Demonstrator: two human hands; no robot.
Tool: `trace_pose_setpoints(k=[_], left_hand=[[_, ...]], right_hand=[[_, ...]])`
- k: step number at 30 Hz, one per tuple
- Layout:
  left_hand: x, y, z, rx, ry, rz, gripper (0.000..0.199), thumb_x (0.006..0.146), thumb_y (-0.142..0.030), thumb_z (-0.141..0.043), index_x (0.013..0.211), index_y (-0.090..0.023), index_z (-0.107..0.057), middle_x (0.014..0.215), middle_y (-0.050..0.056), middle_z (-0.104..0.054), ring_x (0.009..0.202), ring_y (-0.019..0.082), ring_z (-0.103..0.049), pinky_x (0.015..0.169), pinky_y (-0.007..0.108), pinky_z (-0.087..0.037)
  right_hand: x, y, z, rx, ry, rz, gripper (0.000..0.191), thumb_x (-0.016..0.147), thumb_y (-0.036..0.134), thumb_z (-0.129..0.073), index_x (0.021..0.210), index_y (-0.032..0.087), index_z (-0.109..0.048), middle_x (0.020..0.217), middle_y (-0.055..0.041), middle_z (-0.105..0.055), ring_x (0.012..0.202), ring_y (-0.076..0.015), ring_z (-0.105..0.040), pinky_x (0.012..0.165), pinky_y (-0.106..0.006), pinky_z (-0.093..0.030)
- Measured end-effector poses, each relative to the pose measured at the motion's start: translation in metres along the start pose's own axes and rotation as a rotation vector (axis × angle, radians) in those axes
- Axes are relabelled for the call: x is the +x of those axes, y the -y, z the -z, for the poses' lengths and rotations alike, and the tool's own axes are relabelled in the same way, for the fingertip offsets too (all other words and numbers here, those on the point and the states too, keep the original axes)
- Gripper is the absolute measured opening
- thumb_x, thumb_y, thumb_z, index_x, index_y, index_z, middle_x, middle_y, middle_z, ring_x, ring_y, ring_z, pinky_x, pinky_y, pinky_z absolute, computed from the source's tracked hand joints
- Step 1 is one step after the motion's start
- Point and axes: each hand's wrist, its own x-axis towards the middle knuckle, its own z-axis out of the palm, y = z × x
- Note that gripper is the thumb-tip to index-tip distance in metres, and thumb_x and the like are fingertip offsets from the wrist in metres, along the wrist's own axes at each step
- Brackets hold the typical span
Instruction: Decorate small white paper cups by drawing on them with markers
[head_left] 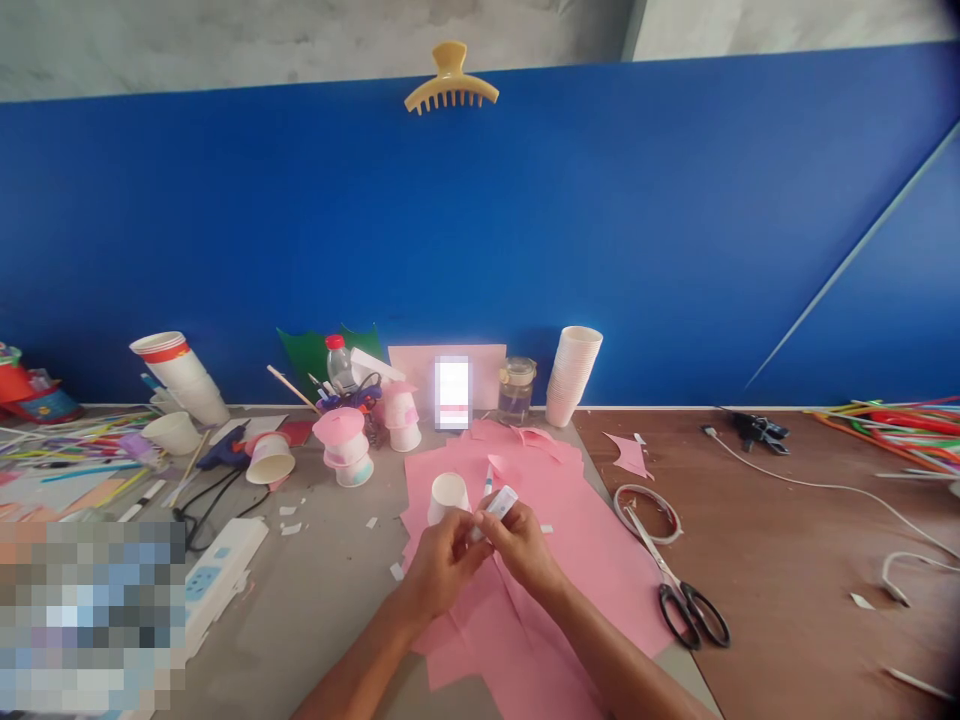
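Both of my hands are closed around a small white tube-shaped object (499, 503) with a faint bluish mark; its exact kind is unclear. My left hand (442, 562) grips its lower end, and the fingers hide part of it. My right hand (526, 548) pinches it from the other side. Just behind my left hand stands a white paper cup (449, 492). Pink paper sheets (592, 560) lie beneath the hands, with a white and blue pen (489, 478) on them. Scissors (675, 585) with black handles rest at the right, partly over a tape roll (649, 512).
Pink-topped cup figures (347, 447), a glue gun (225, 447) and a white power strip (223, 570) are on the left. At the back stand a lit phone (452, 392), a glass jar (517, 388) and a tall cup stack (574, 375). A white cable (810, 480) crosses the right side.
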Motion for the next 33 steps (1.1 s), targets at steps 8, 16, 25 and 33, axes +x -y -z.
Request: trace_pose_setpoints(k=[8,16,25,33], left_hand=[[0.0,-0.011,0.003,-0.212,0.259,0.048,0.04,0.089,-0.055,-0.042,0.079,-0.018,-0.051,0.058,-0.002,-0.051,0.048,0.008,-0.036,0.046,0.021,-0.026],[0.008,0.005,0.003,-0.687,0.56,0.285,0.054,0.082,-0.07,-0.039,0.074,-0.017,-0.049,0.038,-0.007,-0.042,0.027,0.004,-0.021,0.039,0.021,-0.024],[0.001,-0.004,-0.008,0.104,0.036,-0.08,0.033,0.087,-0.05,-0.051,0.08,-0.017,-0.049,0.066,-0.003,-0.047,0.057,0.009,-0.036,0.052,0.023,-0.026],[0.005,-0.005,0.006,-0.625,0.637,0.217,0.048,0.085,-0.065,-0.041,0.074,-0.018,-0.045,0.045,-0.008,-0.041,0.032,0.005,-0.025,0.038,0.021,-0.024]], right_hand=[[-0.001,-0.001,0.005,-0.021,0.023,0.013,0.04,0.084,0.051,-0.056,0.061,0.019,-0.048,0.049,0.0046,-0.048,0.045,-0.0092,-0.046,0.048,-0.022,-0.039],[-0.001,-0.006,0.0,0.13,0.022,-0.068,0.038,0.083,0.052,-0.055,0.065,0.019,-0.048,0.047,0.0044,-0.049,0.043,-0.0095,-0.046,0.047,-0.022,-0.039],[-0.001,-0.005,0.003,-0.157,-0.097,0.07,0.036,0.085,0.044,-0.052,0.059,0.019,-0.048,0.056,0.0014,-0.052,0.054,-0.0114,-0.049,0.052,-0.023,-0.04],[-0.005,0.002,-0.002,-0.007,-0.084,0.002,0.038,0.082,0.049,-0.056,0.062,0.019,-0.046,0.049,0.0054,-0.044,0.045,-0.0079,-0.04,0.046,-0.021,-0.034]])
